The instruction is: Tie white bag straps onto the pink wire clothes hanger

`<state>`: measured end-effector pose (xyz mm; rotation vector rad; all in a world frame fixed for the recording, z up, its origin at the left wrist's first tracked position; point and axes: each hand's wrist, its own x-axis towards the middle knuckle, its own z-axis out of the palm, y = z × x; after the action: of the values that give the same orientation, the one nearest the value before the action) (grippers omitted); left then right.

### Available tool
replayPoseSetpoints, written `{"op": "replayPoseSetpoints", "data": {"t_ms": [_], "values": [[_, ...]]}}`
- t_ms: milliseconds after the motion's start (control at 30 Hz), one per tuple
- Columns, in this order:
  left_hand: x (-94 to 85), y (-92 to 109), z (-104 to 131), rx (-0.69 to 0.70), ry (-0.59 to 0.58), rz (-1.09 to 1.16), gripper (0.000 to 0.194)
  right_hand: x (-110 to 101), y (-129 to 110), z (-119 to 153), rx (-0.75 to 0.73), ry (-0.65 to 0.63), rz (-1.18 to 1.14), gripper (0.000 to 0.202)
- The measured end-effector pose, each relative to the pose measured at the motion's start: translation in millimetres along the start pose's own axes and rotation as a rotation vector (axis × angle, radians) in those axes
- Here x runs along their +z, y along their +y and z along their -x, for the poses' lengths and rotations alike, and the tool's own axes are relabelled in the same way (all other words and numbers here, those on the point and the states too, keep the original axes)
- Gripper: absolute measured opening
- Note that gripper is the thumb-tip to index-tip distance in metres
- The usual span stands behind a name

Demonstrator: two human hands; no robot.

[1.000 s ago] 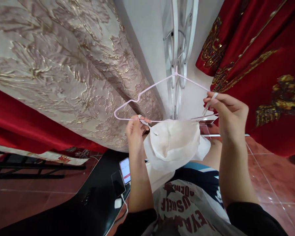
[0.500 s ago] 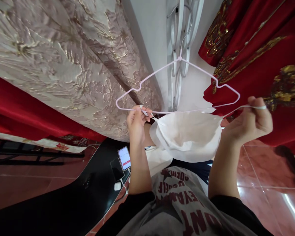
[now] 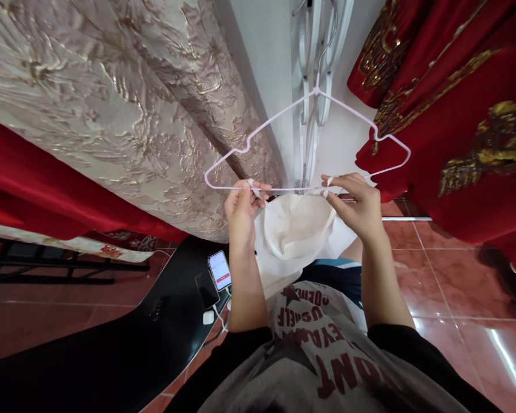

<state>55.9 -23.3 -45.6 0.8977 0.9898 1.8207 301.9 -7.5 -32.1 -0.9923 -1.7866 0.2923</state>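
handling white straps (image 3: 255, 189) at the lower bar of the pink hanger (image 3: 316, 91) seems the step. left hand (image 3: 239, 202) pinches bar and strap; right hand (image 3: 360, 201), thumb and forefinger slightly parted, holds another strap. pale cloth (image 3: 296, 225) hangs below; steady strap tension seems needed next.

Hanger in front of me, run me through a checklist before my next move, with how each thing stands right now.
1. Left hand on the hanger, at its lower bar: ok.
2. Left strap caught in the left hand's fingers: ok.
3. Right strap held at the fingertips of the right hand: ok.
4. Cloth free of twists: cannot tell; its lower part is partly hidden.
5. Hook seated on something: cannot tell; the picture's edge cuts it off.
6. Lit phone clear of the left forearm: cannot tell; they meet in this view.
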Motion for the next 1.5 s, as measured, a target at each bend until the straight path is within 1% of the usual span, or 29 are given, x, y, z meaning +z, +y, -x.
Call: {"op": "replayPoseSetpoints", "data": {"t_ms": [67,133,233,300,400,533,600,700,767,867,900,967,1033,1067,1133,1233,1333,1367,1400,1433,1467,1500], "values": [[-3.5,-0.6,1.9,0.008,0.029,-0.010,0.033,-0.1,-2.5,3.6,-0.012,0.038,-0.010,0.015],[-9.9,-1.5,2.3,0.042,0.096,-0.006,0.032,-0.3,-5.0,6.0,-0.014,0.061,-0.019,0.014],[-23.7,-2.3,0.3,0.115,0.207,-0.001,0.030,1.8,-5.5,7.4,-0.004,0.072,-0.023,0.013],[-32.3,-1.8,-1.3,0.142,0.257,-0.027,0.026,5.2,-4.0,7.6,-0.007,0.078,-0.031,0.014],[-38.3,0.4,-1.2,0.138,0.276,-0.062,0.023,11.3,-2.2,7.9,-0.013,0.071,-0.042,0.016],[-34.8,3.9,1.9,0.161,0.237,-0.133,0.022,16.0,-3.8,8.1,0.005,0.041,-0.038,0.018],[-32.7,5.8,-0.1,0.214,0.258,-0.152,0.018,15.0,-5.3,8.0,-0.009,0.047,-0.045,0.018],[-35.1,8.3,-11.5,0.336,0.336,-0.119,0.007,9.2,-6.3,8.2,-0.026,0.065,-0.057,0.019],[-41.7,9.0,-22.3,0.427,0.377,-0.089,0.014,4.3,-5.7,8.9,-0.008,0.067,-0.054,0.020],[-56.8,8.3,-34.0,0.548,0.395,-0.052,0.022,-0.5,-2.7,10.3,0.031,0.065,-0.038,0.022],[-62.0,8.2,-35.3,0.570,0.388,-0.041,0.022,-0.9,-1.6,10.8,0.038,0.066,-0.032,0.023],[-70.3,9.5,-34.6,0.568,0.349,-0.029,0.017,0.2,0.3,11.3,0.042,0.070,-0.031,0.025],[-73.4,14.3,-32.1,0.531,0.287,-0.047,0.010,2.4,0.9,11.1,0.049,0.075,-0.038,0.027],[-72.5,18.1,-31.5,0.512,0.247,-0.076,0.010,3.4,0.8,10.8,0.054,0.076,-0.043,0.028],[-65.4,28.2,-33.2,0.505,0.165,-0.165,0.012,4.6,0.1,10.0,0.060,0.076,-0.044,0.030],[-45.3,46.5,-43.9,0.509,0.022,-0.310,0.015,4.3,-0.4,9.7,0.051,0.064,-0.025,0.030],[-23.1,62.6,-58.4,0.439,-0.173,-0.454,0.012,4.4,0.5,10.9,0.014,0.083,-0.007,0.031],[-17.3,66.4,-62.5,0.413,-0.225,-0.501,0.011,4.9,1.0,11.5,0.003,0.093,-0.006,0.032],[-12.9,69.0,-65.6,0.392,-0.256,-0.540,0.015,5.4,1.4,12.0,-0.002,0.100,-0.004,0.032],[-10.2,70.1,-67.7,0.379,-0.258,-0.567,0.021,6.0,1.8,12.5,-0.001,0.104,0.003,0.032],[-9.3,69.6,-68.5,0.375,-0.223,-0.578,0.025,6.6,2.1,12.9,0.004,0.104,0.015,0.032],[-9.9,67.1,-68.0,0.377,-0.162,-0.570,0.029,7.1,2.3,13.3,0.008,0.102,0.027,0.032]]}}
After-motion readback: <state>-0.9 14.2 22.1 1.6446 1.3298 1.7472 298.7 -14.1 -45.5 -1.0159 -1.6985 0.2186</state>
